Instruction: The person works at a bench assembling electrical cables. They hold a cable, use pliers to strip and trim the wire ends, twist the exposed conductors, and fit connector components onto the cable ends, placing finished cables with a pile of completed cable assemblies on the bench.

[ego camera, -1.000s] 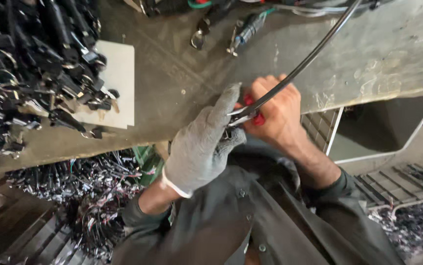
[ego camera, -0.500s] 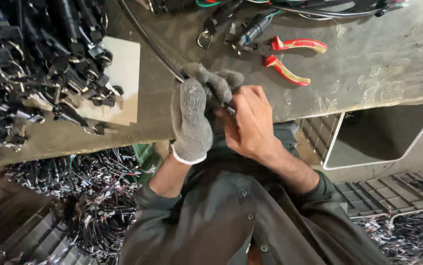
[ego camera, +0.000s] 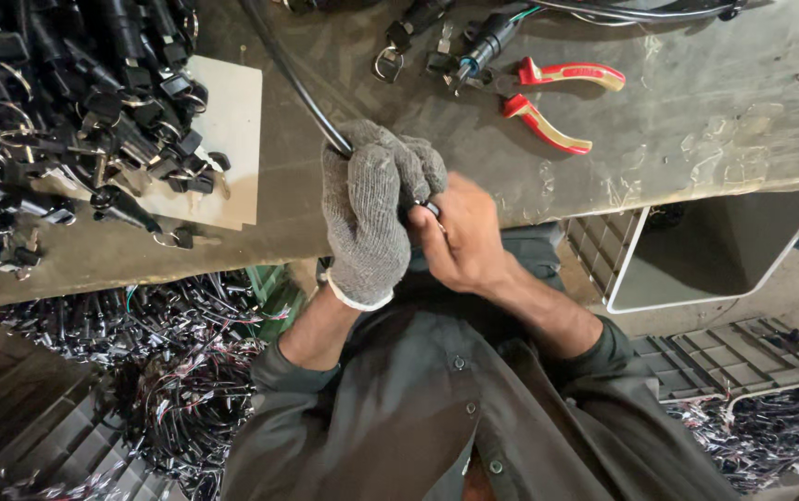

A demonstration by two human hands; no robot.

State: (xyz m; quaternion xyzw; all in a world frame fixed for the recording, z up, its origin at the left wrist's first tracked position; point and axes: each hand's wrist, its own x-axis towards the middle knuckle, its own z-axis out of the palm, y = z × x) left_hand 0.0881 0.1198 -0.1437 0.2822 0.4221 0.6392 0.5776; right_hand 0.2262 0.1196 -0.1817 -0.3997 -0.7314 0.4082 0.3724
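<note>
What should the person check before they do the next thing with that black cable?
1. Gloved left hand wrapped around the black cable: ok.
2. Bare right hand pinching the small part at the cable's end: ok, though what the part is, cannot tell.
3. Red-handled pliers within reach on the workbench, lying open and untouched: ok.
4. Cable path free: not ok, it runs close beside the pile of black key parts.
5. Right hand protected: not ok, no glove on it.
6. Cable end undamaged: cannot tell, the fingers hide it.
</note>
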